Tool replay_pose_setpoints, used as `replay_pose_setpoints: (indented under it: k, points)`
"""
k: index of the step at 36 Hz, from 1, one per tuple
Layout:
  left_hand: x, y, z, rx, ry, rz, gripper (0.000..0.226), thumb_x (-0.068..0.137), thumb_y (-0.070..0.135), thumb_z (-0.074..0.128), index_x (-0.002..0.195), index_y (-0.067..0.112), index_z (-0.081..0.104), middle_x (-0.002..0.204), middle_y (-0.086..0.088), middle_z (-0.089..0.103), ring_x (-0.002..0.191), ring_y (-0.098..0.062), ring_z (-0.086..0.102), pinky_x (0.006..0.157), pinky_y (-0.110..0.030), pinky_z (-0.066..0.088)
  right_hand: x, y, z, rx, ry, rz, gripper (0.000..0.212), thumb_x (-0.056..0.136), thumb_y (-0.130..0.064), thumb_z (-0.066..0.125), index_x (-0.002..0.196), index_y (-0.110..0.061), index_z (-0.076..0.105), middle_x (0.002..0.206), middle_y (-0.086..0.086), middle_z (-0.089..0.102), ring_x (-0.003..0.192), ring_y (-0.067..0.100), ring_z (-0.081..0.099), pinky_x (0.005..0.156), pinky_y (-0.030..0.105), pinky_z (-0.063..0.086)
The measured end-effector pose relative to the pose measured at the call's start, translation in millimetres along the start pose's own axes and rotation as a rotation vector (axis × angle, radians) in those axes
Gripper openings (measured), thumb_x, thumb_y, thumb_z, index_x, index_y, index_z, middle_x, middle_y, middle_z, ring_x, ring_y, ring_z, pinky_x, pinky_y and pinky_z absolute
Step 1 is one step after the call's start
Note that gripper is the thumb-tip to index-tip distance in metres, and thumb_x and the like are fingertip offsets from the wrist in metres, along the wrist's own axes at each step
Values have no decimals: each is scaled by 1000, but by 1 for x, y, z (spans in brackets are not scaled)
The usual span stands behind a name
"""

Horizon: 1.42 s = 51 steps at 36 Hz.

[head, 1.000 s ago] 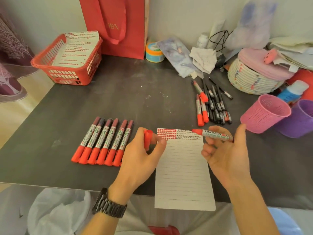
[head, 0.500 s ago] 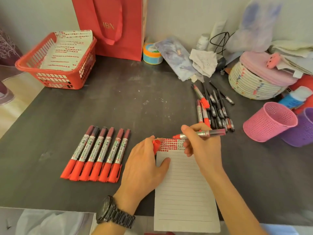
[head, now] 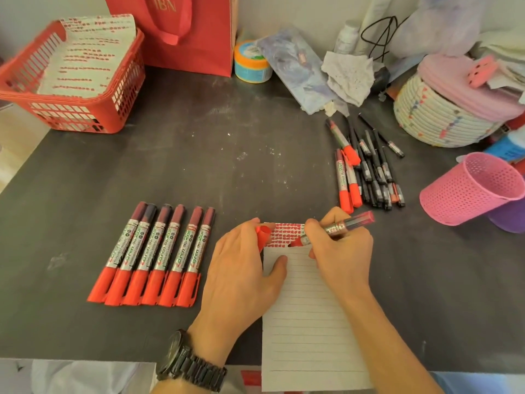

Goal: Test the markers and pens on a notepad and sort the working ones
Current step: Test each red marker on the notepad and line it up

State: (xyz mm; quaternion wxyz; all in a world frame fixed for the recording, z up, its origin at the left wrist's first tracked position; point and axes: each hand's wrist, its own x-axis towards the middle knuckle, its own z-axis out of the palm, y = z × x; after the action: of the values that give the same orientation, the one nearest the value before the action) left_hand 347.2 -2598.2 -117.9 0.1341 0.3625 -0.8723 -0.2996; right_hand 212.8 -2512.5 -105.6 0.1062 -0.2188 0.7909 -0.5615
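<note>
Here, right of the sorted row of markers (head: pixel 150 254), the left hand (head: pixel 244 271) pins the notepad (head: pixel 306 322) while pinching the red cap (head: pixel 262 236) just left of the marker (head: pixel 336 228), which the right hand (head: pixel 343 254) grips, tip on paper, barrel slanting far-right.

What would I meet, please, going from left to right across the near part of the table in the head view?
A row of six capped red markers → left hand pinching the red cap → right hand gripping the open marker → pink cup.
</note>
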Motion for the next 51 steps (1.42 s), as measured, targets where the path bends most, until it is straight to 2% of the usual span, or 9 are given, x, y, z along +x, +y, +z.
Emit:
replay_pose_setpoints:
  k: [2,6,12,23,31,40,43,51]
  points:
    - [0,1,0,0,-2,-11,66,82,62,60,136,28,44,140,13,50,130,-8,46,106,-20,23,0,0,1,-10,0,-9,19,77,-28,63,62,-19,56,45,0,60,43,12,56,49,21,47]
    - [0,2,0,-1,3,-24,64,83,57,67,134,27,45,139,12,52,129,-10,48,105,-22,25,0,1,1,-5,0,-17,19,79,-25,65,63,-19,58,45,-1,61,40,5,54,48,18,45]
    - [0,2,-1,-2,-13,-38,66,82,59,66,138,31,43,141,13,50,132,-10,45,105,-21,24,0,4,2,-25,5,-31,26,84,-16,69,62,-17,55,45,1,61,39,4,53,48,16,44]
    - [-1,4,-4,-11,-17,-25,64,82,56,68,134,26,46,137,11,53,128,-10,48,105,-21,27,-1,2,2,-28,-6,-35,23,80,-23,65,61,-15,54,46,3,60,38,3,52,46,16,42]
    - [-2,5,-6,-22,-16,-25,64,83,55,68,136,26,45,139,12,51,129,-10,46,107,-23,30,0,3,2,-40,-3,-30,25,81,-24,65,61,-14,53,46,3,59,41,7,52,47,22,44]
    - [-1,4,-5,-21,-24,-21,63,84,56,66,137,28,44,141,14,50,130,-8,45,105,-19,25,1,3,1,-46,-15,-50,24,78,-32,62,61,-17,53,45,1,58,41,10,55,48,26,46]
    - [-2,4,-5,-25,-10,-19,60,84,55,68,133,28,47,138,13,53,127,-9,48,103,-20,27,0,3,1,-39,-11,-52,23,78,-31,63,62,-16,54,45,1,58,43,18,57,48,28,46]
    - [-1,1,-1,-27,-7,-25,62,83,56,68,134,29,46,137,14,53,127,-9,48,102,-20,28,0,5,1,-46,9,-53,27,83,-18,67,61,-13,52,46,5,58,47,24,57,51,29,46]
